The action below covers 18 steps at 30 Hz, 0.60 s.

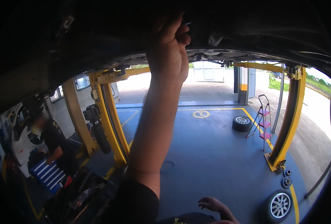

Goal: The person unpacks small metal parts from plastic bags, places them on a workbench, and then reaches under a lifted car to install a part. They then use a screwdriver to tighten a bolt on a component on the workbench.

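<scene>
Fingers on the raised left hand are curled up into the shadow of a vehicle underside, which spreads overhead and to both sides of them. Can't tell if they're gripping anything, it's just too dark. Thin pale sliver right by the fingertips, but no idea if it's held or part of the car.

Room-wise, it's tight against the fingers up top, but wide open below, down to the blue floor. The underside's lit edge bows sideways behind the wrist. Which end of the vehicle points where, I can't say. A stubby rounded part just right of the fingers angles downward.

Right hand hangs way below them, fingers loosely bent and apart, pointing left.

Further out, a yellow lift post stands down-left of the raised fingers and another yellow post down-right. Between that one and the fingers' side there's a pink-stepped ladder and a wheel, with a second wheel lower down. Far down-left, a co-worker is at a blue tool cabinet. Yellow print on that dark shirt is too small to read.
</scene>
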Each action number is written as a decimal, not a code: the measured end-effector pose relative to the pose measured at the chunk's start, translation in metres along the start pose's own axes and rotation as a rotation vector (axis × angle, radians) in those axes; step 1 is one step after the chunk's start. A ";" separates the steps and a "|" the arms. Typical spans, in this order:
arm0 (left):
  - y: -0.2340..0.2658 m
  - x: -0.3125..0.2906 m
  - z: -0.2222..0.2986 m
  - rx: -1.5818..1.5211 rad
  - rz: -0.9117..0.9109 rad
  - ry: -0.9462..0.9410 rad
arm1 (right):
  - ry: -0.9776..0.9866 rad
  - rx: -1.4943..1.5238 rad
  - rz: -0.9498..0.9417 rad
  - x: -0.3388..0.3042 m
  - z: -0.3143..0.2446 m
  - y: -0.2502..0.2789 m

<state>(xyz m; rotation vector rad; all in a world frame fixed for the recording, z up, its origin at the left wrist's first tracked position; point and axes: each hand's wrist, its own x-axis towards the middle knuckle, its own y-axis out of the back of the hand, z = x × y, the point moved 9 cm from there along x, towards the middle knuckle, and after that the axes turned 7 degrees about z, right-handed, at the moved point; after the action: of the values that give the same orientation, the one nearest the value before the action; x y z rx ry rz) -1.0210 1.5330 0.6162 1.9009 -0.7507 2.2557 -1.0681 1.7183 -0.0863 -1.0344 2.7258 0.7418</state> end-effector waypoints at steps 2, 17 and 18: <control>0.001 -0.026 0.005 -0.070 -0.047 0.099 | 0.001 -0.046 -0.003 0.000 -0.003 0.005; 0.023 -0.066 0.040 0.164 -0.136 0.092 | 0.507 -0.196 0.218 -0.022 -0.222 0.097; 0.022 -0.068 0.045 0.216 -0.140 0.037 | 0.571 -0.181 0.230 -0.030 -0.237 0.100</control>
<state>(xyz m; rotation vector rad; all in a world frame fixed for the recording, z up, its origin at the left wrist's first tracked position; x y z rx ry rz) -0.9738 1.5107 0.5492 1.9252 -0.3686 2.3586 -1.0991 1.6843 0.1692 -1.1225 3.3625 0.8474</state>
